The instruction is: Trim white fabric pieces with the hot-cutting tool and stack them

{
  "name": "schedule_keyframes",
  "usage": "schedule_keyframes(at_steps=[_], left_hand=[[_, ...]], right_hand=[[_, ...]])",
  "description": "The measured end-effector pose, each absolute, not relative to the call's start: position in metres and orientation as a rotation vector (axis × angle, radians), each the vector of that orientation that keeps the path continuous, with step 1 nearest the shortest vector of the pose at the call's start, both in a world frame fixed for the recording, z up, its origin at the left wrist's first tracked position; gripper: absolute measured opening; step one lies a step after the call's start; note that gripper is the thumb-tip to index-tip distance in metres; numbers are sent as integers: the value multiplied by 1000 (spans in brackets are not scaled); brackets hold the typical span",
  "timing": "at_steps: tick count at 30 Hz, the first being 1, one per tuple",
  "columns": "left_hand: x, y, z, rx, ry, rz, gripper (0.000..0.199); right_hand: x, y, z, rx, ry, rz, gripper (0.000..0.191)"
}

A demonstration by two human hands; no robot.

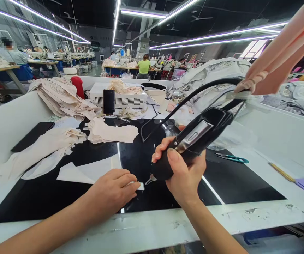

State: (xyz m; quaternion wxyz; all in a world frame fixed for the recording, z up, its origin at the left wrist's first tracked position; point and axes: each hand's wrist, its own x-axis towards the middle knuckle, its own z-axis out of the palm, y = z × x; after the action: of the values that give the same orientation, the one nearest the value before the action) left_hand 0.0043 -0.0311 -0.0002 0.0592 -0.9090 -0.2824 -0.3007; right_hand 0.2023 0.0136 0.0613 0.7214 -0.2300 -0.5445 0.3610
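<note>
My right hand (185,176) is wrapped round a black corded handheld tool (207,123) with a silver plate on its side. The tool's narrow metal tip points down and left, close to the end of a white fabric piece (85,172). With its fingers closed, my left hand (112,192) grips that piece against the black mat (152,201); a small pale end sticks out past the fingertips. Whether the tip touches the fabric I cannot tell. A pink cloth strip (281,56) is tied to the tool's upper end and runs up out of view.
Stacked beige pieces (112,131) and a longer pale pile (46,144) lie left. Behind stand a white vented box (125,100), a phone (108,101) and a tub (155,93). Teal-handled snips (232,157) and a yellow-handled tool (281,171) lie right. People sit at distant worktables.
</note>
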Motion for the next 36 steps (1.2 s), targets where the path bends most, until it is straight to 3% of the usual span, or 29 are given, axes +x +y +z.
schedule_keyframes(at_steps=[11,23,36], left_hand=[[11,-37,-6,-2838,-982,-833,12],[13,-39,-2,-2804,-972,-872,26],[14,-39,-2,-2799,-954,-836,17]], right_hand=[[200,14,60,-546,-1215,768,30],[194,11,62,-530,-1157,802,27],[193,9,59,-531,-1202,795,30]])
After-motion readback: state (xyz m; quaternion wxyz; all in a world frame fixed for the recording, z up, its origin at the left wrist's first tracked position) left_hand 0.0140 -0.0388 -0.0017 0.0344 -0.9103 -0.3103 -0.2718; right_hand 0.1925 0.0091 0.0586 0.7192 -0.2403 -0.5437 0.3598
